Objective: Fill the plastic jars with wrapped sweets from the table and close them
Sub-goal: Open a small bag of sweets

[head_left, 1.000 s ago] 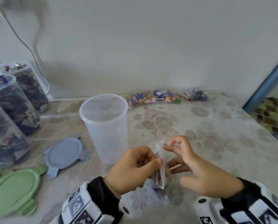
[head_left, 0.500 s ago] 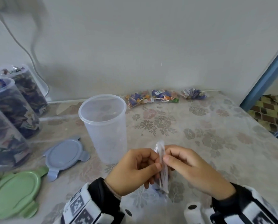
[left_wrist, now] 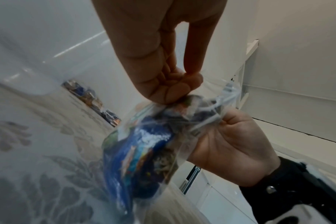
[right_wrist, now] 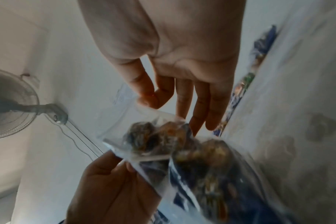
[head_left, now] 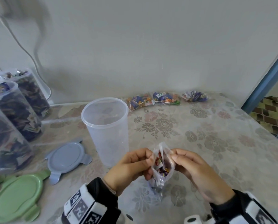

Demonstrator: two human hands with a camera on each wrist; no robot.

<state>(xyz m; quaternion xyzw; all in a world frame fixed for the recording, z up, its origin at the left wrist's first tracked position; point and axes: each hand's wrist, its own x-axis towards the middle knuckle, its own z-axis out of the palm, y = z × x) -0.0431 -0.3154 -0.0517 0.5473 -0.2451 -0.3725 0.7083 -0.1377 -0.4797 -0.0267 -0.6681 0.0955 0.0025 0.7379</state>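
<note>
Head view: the left hand [head_left: 128, 167] and right hand [head_left: 198, 172] each pinch one lip of the small clear plastic bag of wrapped sweets [head_left: 161, 165], apparently pulling it open for pouring into the empty translucent plastic jar [head_left: 105, 126] just beside, on the floral worktop [head_left: 216, 135].

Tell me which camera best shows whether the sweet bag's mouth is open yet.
The head view: the clear bag faces up, its mouth spread between the left hand and right hand, sweets visible inside. The left wrist view shows only the bag's bulging side; the right wrist view shows it blurred, mouth edge-on.
</note>
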